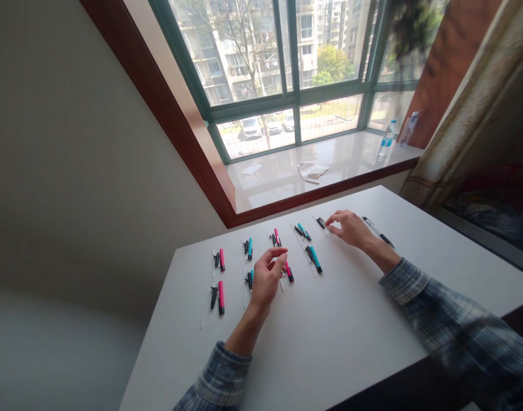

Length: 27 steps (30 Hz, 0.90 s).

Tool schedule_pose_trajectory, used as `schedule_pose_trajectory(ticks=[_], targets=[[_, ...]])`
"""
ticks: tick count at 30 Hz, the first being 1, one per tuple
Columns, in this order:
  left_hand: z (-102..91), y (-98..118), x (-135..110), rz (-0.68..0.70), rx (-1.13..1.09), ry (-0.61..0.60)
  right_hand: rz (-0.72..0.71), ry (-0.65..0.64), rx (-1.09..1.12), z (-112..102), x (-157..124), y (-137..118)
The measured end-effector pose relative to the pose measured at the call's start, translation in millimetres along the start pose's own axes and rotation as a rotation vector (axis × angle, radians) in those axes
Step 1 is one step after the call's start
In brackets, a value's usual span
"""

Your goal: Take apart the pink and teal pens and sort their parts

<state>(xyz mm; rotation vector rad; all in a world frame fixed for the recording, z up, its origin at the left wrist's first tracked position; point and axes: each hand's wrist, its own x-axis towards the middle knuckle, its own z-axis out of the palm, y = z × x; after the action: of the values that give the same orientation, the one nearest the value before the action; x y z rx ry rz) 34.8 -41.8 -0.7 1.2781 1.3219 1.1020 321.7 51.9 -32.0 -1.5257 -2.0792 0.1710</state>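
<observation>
The person's left hand [266, 281] is curled, its thumb and fingertips pinched together just above a pink highlighter [289, 271], though whether they grasp anything is hard to tell from this view. The right hand [349, 228] is released, its fingers spread just beside a small black cap [321, 223] near the far edge of the white table [313, 354], with a black pen [378, 231] beside the hand. Rows of pink and teal highlighters [315, 260] lie on the table, which stands before a window sill [278, 188].
</observation>
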Motion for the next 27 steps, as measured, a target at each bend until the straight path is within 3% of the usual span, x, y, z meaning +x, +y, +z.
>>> schedule_pose_trajectory(ticks=[3, 8, 16, 21, 25, 27], targets=[[-0.1, 0, 0, 0.001, -0.004, -0.003, 0.004, 0.001, 0.014, 4, 1, 3], [0.1, -1, 0, 0.008, -0.023, -0.009, 0.055, 0.11, 0.046, 5, 3, 11], [-0.9, -5, 1, 0.028, -0.026, -0.011, 0.071, 0.069, 0.021, 2, 3, 7], [0.4, 0, -1, 0.023, -0.028, -0.003, 0.091, 0.128, 0.013, -16, -5, 9], [0.8, 5, -5, 0.02, -0.039, 0.01, 0.306, 0.173, -0.067, -41, -26, 30], [-0.1, 5, -7, 0.037, -0.038, 0.005, 0.45, 0.111, -0.14, -50, -40, 42]])
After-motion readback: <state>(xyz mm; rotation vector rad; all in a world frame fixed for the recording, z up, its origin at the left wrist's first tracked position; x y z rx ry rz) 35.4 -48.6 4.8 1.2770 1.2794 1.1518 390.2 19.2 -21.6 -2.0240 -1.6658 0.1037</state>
